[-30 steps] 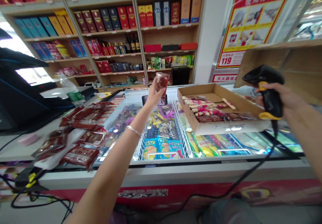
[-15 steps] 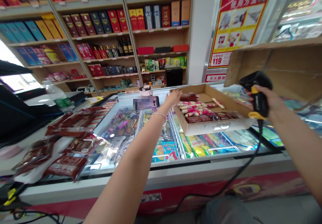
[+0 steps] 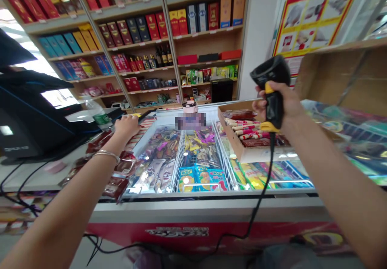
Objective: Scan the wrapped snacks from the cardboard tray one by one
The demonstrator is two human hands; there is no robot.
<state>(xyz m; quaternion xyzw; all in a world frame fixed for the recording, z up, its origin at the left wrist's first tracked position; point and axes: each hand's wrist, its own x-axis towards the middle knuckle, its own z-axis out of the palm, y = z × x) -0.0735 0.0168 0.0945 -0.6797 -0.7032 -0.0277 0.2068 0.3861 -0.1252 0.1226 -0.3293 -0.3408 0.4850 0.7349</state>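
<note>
My right hand [image 3: 287, 104] is wrapped round the handle of a black and yellow barcode scanner [image 3: 273, 73], raised in front of the cardboard box. A black cable [image 3: 260, 204] runs down from its grip. On the left, my left hand [image 3: 128, 127] reaches over brown plastic-wrapped packets [image 3: 116, 186] beside a row of thin wrapped sticks [image 3: 136, 138]. Its fingers point away and down, so I cannot see whether they grip anything. Inside the open cardboard box [image 3: 242, 152] lie wrapped sausage-like sticks [image 3: 246, 130] and brown packets.
A glass-topped freezer [image 3: 193, 196] with wire baskets of colourful packets spans the middle. A pink cup [image 3: 190, 108] stands at its back edge. At the left are a plastic bottle [image 3: 98, 114] and a black machine [image 3: 30, 120]. Shelves of boxes [image 3: 130, 51] line the wall behind.
My left hand has moved from the cardboard box leftward to the brown packets. The scanner, in my right hand, is higher and further left. The view has shifted a little left.
</note>
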